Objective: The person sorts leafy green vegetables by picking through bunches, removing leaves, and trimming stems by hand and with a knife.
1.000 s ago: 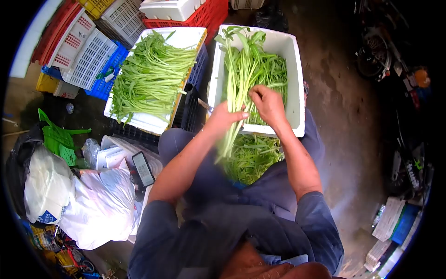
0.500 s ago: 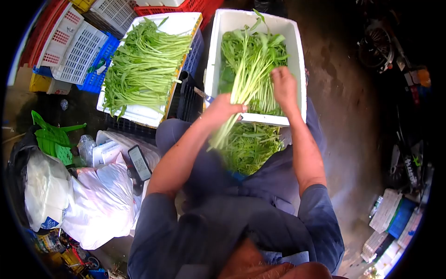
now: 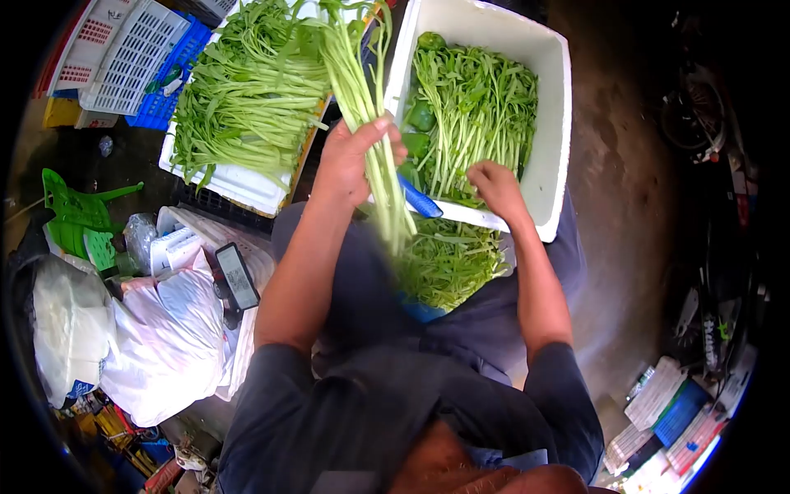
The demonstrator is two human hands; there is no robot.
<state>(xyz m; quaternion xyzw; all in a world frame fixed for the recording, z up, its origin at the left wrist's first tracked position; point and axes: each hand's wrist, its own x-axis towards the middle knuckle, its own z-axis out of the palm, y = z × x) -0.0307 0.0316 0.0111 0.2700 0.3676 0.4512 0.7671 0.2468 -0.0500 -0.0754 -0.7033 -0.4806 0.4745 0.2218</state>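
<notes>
My left hand (image 3: 355,160) is closed around a bunch of water spinach (image 3: 366,123), leaves up and cut stems hanging toward my lap. A blue handle (image 3: 420,198) lies just beside that hand at the rim of the white foam box (image 3: 556,140); whether the hand touches it is hidden. Over the box's near edge, my right hand (image 3: 497,194) has its fingers curled in by the stem ends; anything between them is hidden. More water spinach (image 3: 477,115) fills the box, with round green vegetables (image 3: 421,115) along its left side.
To the left, a foam lid (image 3: 255,191) bears a wide layer of water spinach (image 3: 247,107). Leafy trimmings (image 3: 453,263) lie in a container between my knees. Plastic crates (image 3: 136,58), a phone (image 3: 237,276) and white bags (image 3: 164,354) stand at the left.
My left hand has carried the bunch up and left, off the box toward the foam lid. My right hand has come down to the box's near edge. The view has shifted slightly.
</notes>
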